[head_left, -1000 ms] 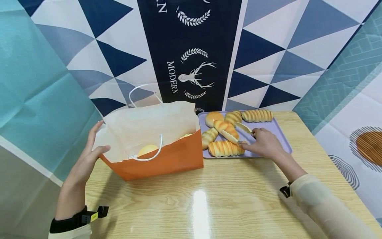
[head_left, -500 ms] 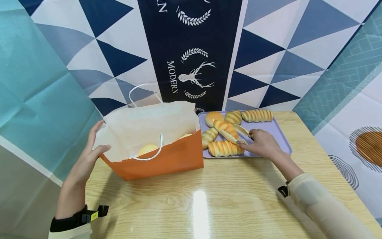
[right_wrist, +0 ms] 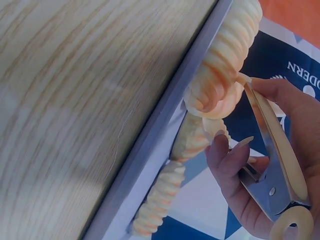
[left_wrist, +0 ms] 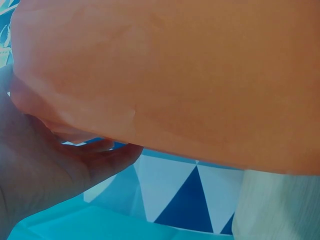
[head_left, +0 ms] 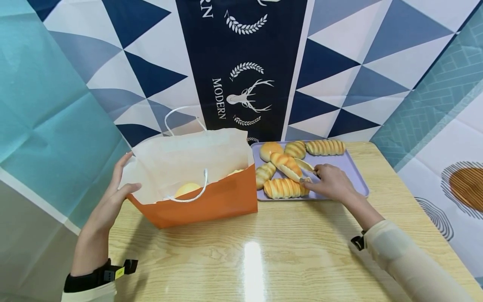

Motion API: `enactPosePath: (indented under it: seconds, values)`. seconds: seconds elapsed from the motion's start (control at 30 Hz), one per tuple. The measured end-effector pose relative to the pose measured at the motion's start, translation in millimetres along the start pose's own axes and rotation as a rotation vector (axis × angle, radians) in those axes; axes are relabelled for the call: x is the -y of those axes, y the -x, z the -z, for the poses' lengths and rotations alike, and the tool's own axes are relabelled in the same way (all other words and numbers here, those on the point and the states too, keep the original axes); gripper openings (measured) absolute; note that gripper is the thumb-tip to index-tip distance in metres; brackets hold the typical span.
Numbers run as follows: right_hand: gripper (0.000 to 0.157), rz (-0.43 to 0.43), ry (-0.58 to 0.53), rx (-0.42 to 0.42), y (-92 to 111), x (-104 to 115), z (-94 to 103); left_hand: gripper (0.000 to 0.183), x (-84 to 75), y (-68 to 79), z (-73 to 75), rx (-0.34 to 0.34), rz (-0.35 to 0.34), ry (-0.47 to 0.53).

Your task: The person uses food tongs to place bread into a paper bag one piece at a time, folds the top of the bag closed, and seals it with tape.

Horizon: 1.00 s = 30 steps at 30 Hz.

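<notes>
My left hand [head_left: 107, 205] holds the left rim of an orange paper bag [head_left: 222, 205], which stands open at the top with a white inside. A round yellow bun [head_left: 186, 189] shows in the bag. In the left wrist view, the orange side fills most of the picture, with fingers [left_wrist: 117, 160] at its edge. Over the lilac tray [head_left: 356, 180], my right hand [head_left: 333, 182] grips a pair of tongs [right_wrist: 280, 145]. Their tips sit on either side of a striped bread roll [head_left: 284, 161] that leans on other breads.
Around that roll lie another striped roll [head_left: 286, 188], a round bun [head_left: 269, 150], and several ridged breads, one at the tray's back right [head_left: 325, 147]. The bag's right side stands against the tray's left edge. A patterned cloth [head_left: 332, 75] hangs right behind the wooden table [head_left: 211, 256].
The tongs have closed in on the striped bread roll, their tips drawing nearer to its sides. My right hand shifted slightly left. The left hand and bag have stayed in place.
</notes>
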State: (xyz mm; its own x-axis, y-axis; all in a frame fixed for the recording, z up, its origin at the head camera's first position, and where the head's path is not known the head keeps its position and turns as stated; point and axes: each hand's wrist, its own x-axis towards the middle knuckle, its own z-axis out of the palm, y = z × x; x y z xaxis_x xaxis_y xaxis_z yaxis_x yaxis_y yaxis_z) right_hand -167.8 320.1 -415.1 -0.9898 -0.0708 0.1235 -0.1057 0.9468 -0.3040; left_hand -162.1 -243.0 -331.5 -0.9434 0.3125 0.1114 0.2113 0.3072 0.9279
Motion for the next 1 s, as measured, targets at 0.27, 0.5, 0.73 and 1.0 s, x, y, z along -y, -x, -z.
enactPosePath:
  seconds: [0.27, 0.5, 0.73, 1.0]
  values:
    - [0.044, 0.014, -0.013, -0.026, -1, -1, 7.0, 0.072, -0.9, -0.5, -0.5, -0.006, 0.016, -0.004]
    - [0.045, 0.017, -0.035, -0.068, -2, 5, 18.3, 0.073, -1.1, -0.8, -0.5, -0.001, 0.008, 0.005]
    - [0.044, 0.027, -0.038, -0.082, -2, 8, 31.3, 0.074, 0.3, 0.9, -0.7, 0.006, -0.017, 0.005]
    - [0.042, 0.043, -0.048, -0.122, -4, 14, 45.9, 0.074, -1.7, 0.8, -1.1, 0.003, -0.006, -0.005]
